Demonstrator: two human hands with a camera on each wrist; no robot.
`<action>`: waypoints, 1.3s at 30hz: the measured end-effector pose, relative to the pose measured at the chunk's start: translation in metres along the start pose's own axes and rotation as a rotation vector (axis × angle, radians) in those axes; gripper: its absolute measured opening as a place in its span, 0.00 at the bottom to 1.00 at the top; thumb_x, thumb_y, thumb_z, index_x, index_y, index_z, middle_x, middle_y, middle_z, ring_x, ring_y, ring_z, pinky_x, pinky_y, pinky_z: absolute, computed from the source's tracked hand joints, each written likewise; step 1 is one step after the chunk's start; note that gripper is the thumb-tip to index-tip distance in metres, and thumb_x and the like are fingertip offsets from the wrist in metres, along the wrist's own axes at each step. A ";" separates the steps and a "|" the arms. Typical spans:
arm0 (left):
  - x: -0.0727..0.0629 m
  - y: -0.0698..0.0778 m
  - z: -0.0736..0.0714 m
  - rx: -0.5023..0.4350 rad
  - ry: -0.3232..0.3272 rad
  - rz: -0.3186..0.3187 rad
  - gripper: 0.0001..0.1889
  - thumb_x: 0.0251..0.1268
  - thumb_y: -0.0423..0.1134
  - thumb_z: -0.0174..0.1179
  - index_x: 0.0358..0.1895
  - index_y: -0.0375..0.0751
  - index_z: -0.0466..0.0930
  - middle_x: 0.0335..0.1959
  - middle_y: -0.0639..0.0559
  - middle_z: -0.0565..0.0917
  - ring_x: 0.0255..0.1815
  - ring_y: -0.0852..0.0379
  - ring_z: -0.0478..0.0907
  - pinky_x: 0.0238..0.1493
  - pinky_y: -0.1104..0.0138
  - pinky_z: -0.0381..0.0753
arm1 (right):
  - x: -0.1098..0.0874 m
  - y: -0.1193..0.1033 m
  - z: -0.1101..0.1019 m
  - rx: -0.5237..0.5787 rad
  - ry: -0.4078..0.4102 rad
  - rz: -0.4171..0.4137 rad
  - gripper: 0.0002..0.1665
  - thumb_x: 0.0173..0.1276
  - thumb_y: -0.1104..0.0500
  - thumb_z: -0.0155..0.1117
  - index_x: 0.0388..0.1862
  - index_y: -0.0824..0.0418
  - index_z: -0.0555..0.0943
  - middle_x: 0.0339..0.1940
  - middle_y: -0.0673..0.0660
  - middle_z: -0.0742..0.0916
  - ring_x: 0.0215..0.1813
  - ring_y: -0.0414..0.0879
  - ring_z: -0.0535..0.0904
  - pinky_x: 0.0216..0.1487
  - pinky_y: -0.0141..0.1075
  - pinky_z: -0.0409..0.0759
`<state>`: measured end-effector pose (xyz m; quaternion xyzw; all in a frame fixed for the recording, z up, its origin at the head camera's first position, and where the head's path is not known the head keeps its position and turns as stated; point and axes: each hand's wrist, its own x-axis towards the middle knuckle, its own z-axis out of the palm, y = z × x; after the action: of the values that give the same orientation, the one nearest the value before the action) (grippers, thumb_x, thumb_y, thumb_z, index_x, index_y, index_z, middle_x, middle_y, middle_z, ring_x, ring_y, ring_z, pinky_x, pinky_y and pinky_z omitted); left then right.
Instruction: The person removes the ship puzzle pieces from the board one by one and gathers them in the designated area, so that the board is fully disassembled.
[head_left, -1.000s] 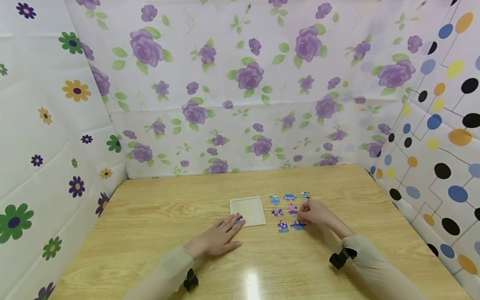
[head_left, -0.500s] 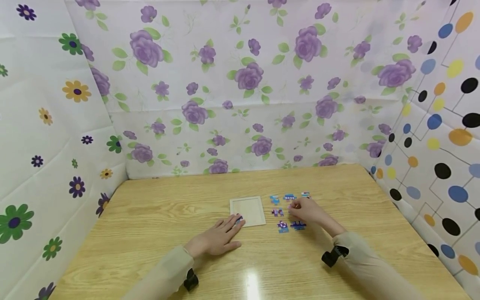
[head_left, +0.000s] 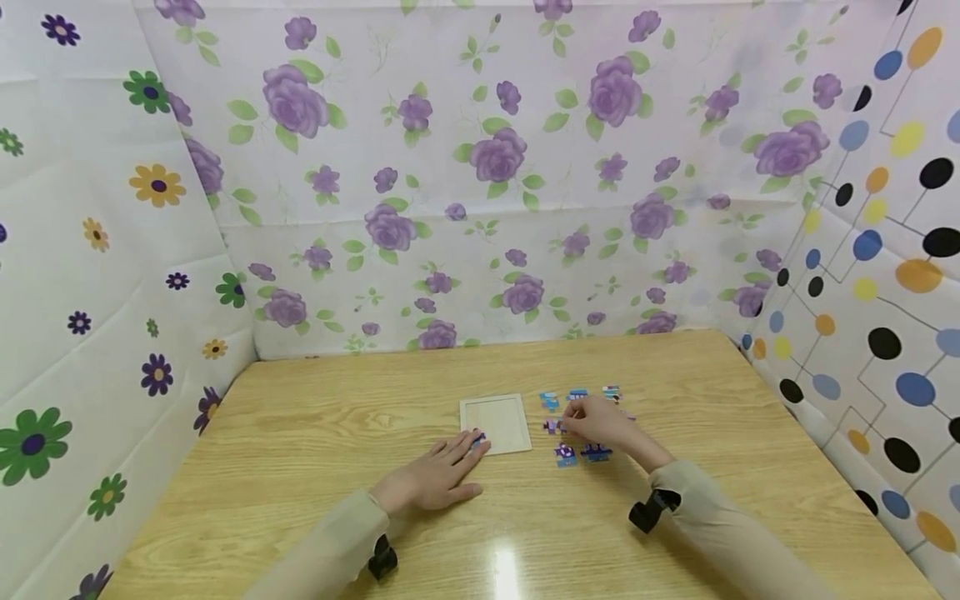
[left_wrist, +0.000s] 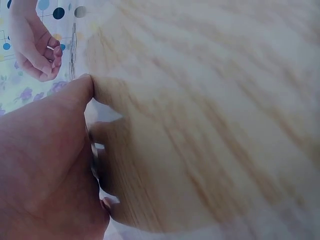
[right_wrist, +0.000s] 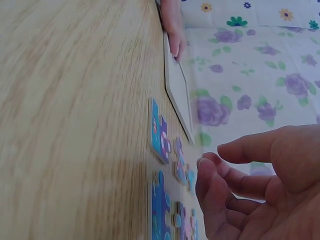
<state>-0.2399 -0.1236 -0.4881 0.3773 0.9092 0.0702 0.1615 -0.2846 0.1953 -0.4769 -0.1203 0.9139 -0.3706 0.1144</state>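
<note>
My left hand (head_left: 435, 479) lies flat with fingers straight, its fingertips on the lower left corner of a shallow pale wooden puzzle tray (head_left: 486, 399). A small blue-purple jigsaw piece (head_left: 478, 437) shows between those fingertips. My right hand (head_left: 603, 423) hovers low over loose jigsaw pieces right of the tray, thumb and fingers loosely bent. Its fingertips are right at a purple-pink piece (head_left: 550, 426). In the right wrist view, thumb and forefinger tips sit slightly apart, with nothing seen between them. The right hand covers part of the middle row of pieces in the head view.
Further pieces lie around the right hand: a light blue one (head_left: 549, 401), a striped one (head_left: 612, 392), a purple-and-blue one (head_left: 565, 454) and a dark blue one (head_left: 596, 452). Patterned cloth walls (head_left: 480, 208) enclose the wooden table (head_left: 337, 425) at the back and sides.
My right hand has moved left across the pieces, from the right side of the group to the left-hand piece of the middle row. The left hand has stayed in place.
</note>
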 end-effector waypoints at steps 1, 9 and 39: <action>0.000 0.000 0.000 0.002 0.001 -0.001 0.37 0.77 0.57 0.39 0.79 0.45 0.40 0.80 0.43 0.39 0.81 0.46 0.38 0.77 0.47 0.47 | 0.002 -0.001 0.002 0.000 0.001 -0.002 0.10 0.70 0.58 0.58 0.34 0.59 0.84 0.21 0.54 0.82 0.21 0.42 0.73 0.23 0.33 0.70; 0.003 -0.003 0.002 0.014 0.007 0.009 0.37 0.77 0.57 0.39 0.79 0.45 0.39 0.80 0.42 0.39 0.81 0.45 0.38 0.76 0.46 0.48 | 0.012 -0.004 0.017 0.021 -0.019 -0.058 0.10 0.72 0.57 0.58 0.34 0.59 0.84 0.20 0.52 0.82 0.21 0.42 0.74 0.23 0.33 0.72; -0.001 0.011 -0.005 0.025 -0.023 -0.087 0.32 0.76 0.58 0.40 0.79 0.57 0.46 0.77 0.29 0.40 0.79 0.35 0.40 0.74 0.45 0.54 | 0.045 -0.039 0.059 0.038 -0.106 -0.289 0.10 0.72 0.61 0.56 0.44 0.58 0.84 0.34 0.50 0.86 0.30 0.40 0.77 0.30 0.31 0.76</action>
<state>-0.2338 -0.1168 -0.4801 0.3402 0.9236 0.0474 0.1702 -0.3042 0.1156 -0.4962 -0.2678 0.8724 -0.3937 0.1103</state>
